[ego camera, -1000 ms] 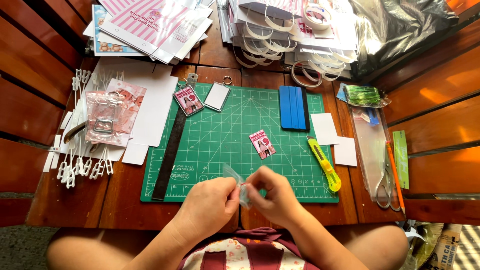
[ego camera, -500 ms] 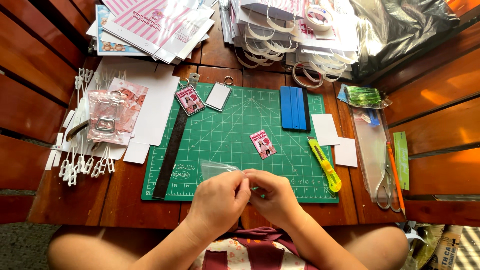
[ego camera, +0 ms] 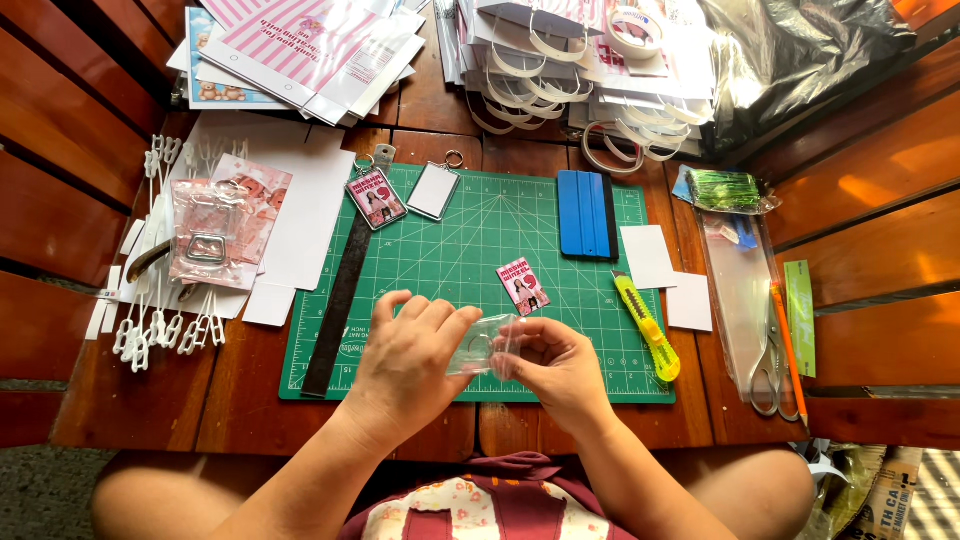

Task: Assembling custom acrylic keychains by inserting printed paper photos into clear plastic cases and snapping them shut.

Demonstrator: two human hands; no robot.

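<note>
Over green cutting mat, left hand and right hand pinch one clear plastic sleeve.

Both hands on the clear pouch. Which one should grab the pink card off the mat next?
Probably right. The right hand sits just below the pink card on the green mat; the left hand is farther off, gripping the clear pouch.

Free room: centre of green gridded cutting mat is bare betw. long black metal ruler on its left edge and blue plastic squeegee w/ yellow snap-off utility knife on the right. Small pink printed card lies mid-mat, just above both hands. Far edge blocked by two keychains. Left of ruler: white plastic clips, paper sheets crowd the wooden surface. Right: scissors, clear sleeve.
</note>
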